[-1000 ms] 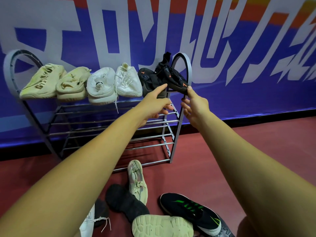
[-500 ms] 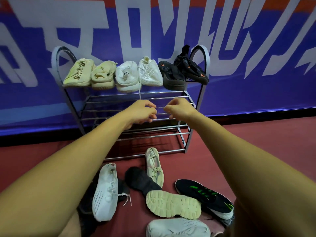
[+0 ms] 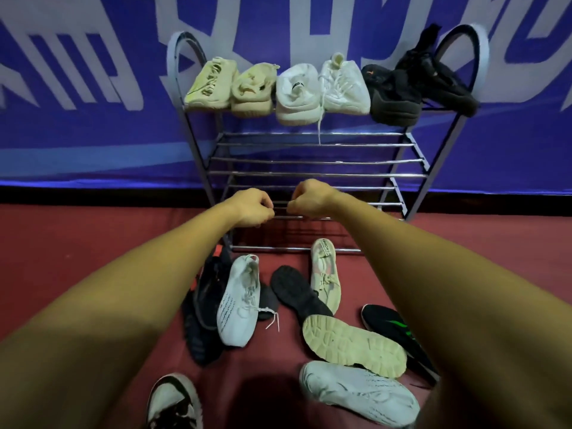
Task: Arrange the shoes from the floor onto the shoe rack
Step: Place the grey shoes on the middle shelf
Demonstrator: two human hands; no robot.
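Because the row of cream, white and black shoes (image 3: 297,94) fills the top shelf of the grey metal-rail shoe rack (image 3: 309,161), I judge my left hand (image 3: 250,209) and right hand (image 3: 312,199), both clenched on nothing before its lower rails, free for the jumbled sneakers (image 3: 238,301) on the red floor (image 3: 62,243) by its front rail.

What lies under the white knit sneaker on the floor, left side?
A black knit sneaker with red marks, sticking out left of the white knit sneaker. Its right part is covered and cannot be seen.
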